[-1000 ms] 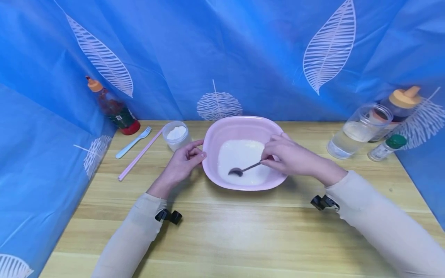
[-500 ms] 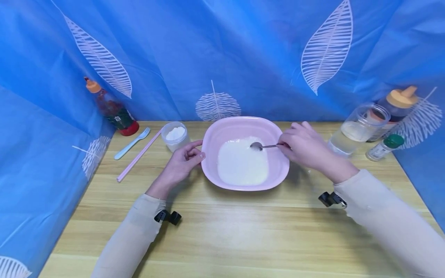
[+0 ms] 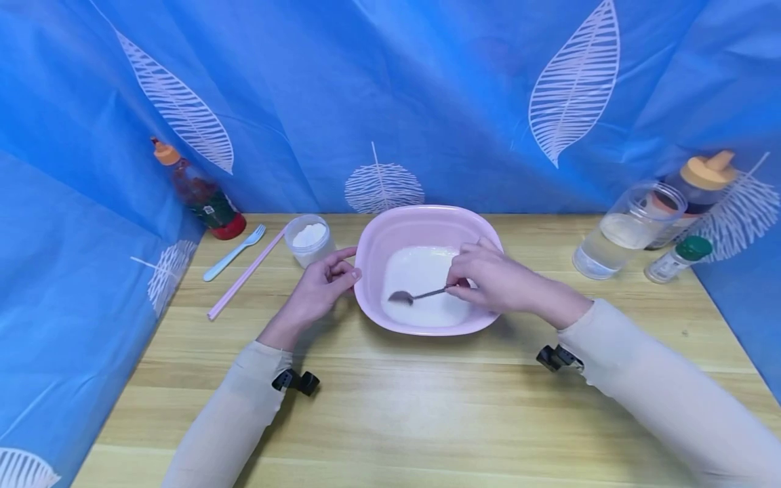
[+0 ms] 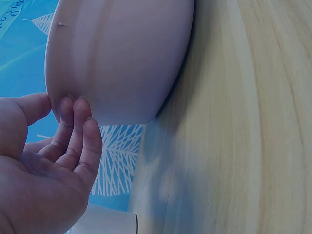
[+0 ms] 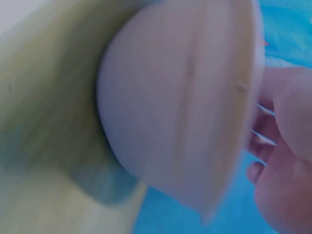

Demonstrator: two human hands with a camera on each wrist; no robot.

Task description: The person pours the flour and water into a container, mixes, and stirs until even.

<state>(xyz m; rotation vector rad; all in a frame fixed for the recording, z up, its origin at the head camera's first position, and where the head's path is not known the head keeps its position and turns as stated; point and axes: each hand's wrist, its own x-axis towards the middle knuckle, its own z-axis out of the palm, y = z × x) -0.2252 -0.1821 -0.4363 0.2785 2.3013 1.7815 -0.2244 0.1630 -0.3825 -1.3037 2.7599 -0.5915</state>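
A pink bowl [image 3: 396, 328] stands on the wooden table with white liquid [image 3: 421, 271] in its bottom. My left hand [image 3: 317, 288] holds its left rim; in the left wrist view, the thumb is at the edge and the curled fingers touch the outer wall [image 4: 126, 58]. Over the bowl's right part, my right hand [image 3: 491, 276] pinches the handle of a dark metal spoon [image 3: 401, 297], whose head is at the liquid on the left side. The right wrist view is blurred; the bowl's wall [image 5: 156, 97] hides the spoon there.
Left of the bowl are a jar of white powder [image 3: 309, 240], pink chopsticks [image 3: 247, 274], a light blue fork [image 3: 234, 253] and a red sauce bottle [image 3: 210, 203]. At right stand a cup of clear liquid [image 3: 613, 244], a dark bottle [image 3: 702, 186] and a green-capped shaker [image 3: 678, 259].
The right hand swung the spoon to the bowl's right back side, then back to the left and nearer the front. The left hand stayed on the rim.
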